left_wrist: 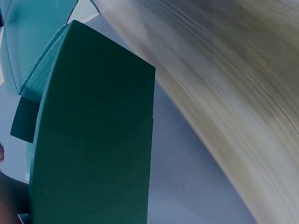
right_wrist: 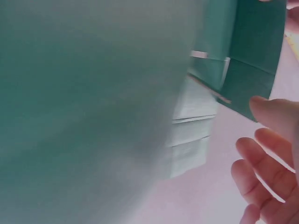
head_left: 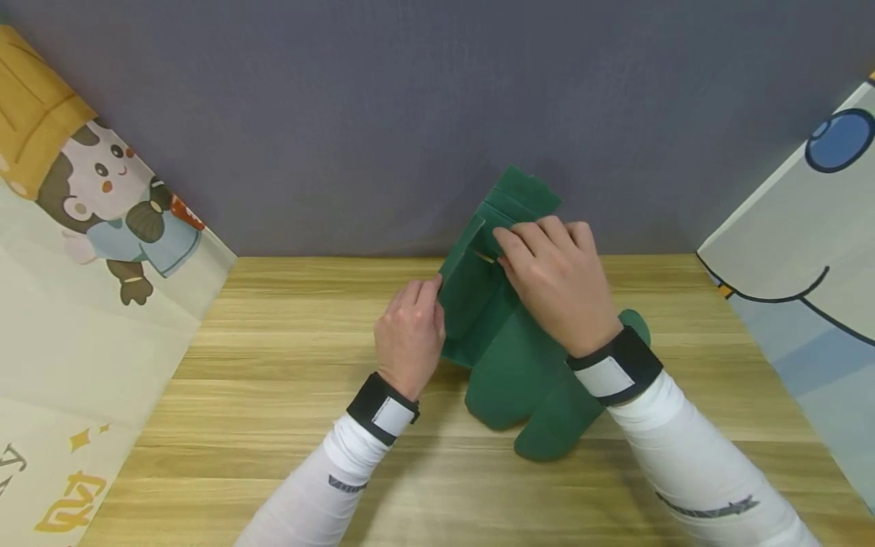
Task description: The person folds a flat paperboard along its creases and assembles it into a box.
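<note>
A green cardboard box (head_left: 522,361), partly folded, stands tilted over the wooden table with rounded flaps spread toward me. My left hand (head_left: 410,330) grips the edge of its left wall, fingertips over the rim. Over the upper right part is my right hand (head_left: 557,277). In the right wrist view its thumb touches the corner of a small green flap (right_wrist: 254,60), and the other fingers are loosely bent, apart from the card. A broad green panel (left_wrist: 93,126) fills much of the left wrist view. Part of the box is hidden under the right hand.
The wooden tabletop (head_left: 273,365) meets a grey wall (head_left: 342,129) behind the box. Printed cartoon panels stand on both sides, one with a figure in a yellow hat (head_left: 41,99) at left.
</note>
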`<state>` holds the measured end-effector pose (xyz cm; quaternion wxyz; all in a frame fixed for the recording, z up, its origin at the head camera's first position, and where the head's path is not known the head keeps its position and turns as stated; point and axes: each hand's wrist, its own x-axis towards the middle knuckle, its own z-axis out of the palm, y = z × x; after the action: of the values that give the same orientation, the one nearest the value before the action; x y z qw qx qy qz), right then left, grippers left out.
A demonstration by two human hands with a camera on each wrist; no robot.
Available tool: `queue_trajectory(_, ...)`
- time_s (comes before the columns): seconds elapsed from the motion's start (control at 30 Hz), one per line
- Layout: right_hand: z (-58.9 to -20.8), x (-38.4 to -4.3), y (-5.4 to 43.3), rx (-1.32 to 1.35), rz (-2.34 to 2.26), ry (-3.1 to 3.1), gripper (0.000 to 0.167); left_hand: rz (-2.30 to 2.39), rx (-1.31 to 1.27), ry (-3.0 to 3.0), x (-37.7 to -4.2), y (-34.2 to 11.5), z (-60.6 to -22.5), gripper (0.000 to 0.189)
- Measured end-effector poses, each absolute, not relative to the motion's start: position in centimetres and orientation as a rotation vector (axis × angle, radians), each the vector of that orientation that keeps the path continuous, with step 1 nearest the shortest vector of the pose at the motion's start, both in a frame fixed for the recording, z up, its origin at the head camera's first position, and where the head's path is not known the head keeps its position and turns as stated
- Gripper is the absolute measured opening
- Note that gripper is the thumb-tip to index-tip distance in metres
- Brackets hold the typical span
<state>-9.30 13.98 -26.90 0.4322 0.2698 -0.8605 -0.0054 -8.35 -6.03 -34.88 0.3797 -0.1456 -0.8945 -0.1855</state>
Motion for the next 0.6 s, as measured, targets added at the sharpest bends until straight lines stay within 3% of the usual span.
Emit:
queue_trajectory(0.23,-25.6,-10.6,12.1,0.721,-0.142,-2.085,0.022,-0.434,-0.372,-2.286,-8.3,-5.9,-34.9,0.028)
queue_trajectory(0.5,-26.2,-11.1,11.9,0.709,-0.152,-2.116,0.032,-0.427,-0.374,-2.28,-8.4,-5.9,-35.0,0.028)
queue_trajectory(0.6,-26.7,-10.8,11.7,0.696,-0.1,-2.149,0.028,-0.43,-0.367,-2.275,-8.4,-5.9,-34.9,0.028)
